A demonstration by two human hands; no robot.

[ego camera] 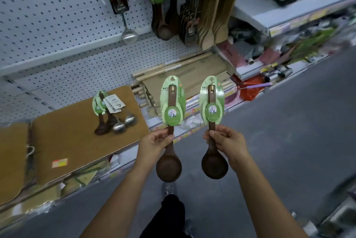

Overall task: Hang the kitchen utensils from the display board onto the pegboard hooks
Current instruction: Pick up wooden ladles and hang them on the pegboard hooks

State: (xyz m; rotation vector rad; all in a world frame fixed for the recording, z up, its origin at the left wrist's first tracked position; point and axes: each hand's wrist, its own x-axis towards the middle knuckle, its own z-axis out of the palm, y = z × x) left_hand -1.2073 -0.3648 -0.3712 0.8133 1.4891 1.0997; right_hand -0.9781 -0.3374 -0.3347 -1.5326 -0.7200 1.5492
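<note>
Left hand pinches handle of dark wooden spoon; right hand pinches second wooden spoon. Both upright, bowls down, before pegboard. More utensils lie on brown display board.

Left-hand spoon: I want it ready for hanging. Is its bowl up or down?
Down. The left hand grips the spoon at its handle; the bowl hangs below the hand, the green card with its hole stands above.
</note>
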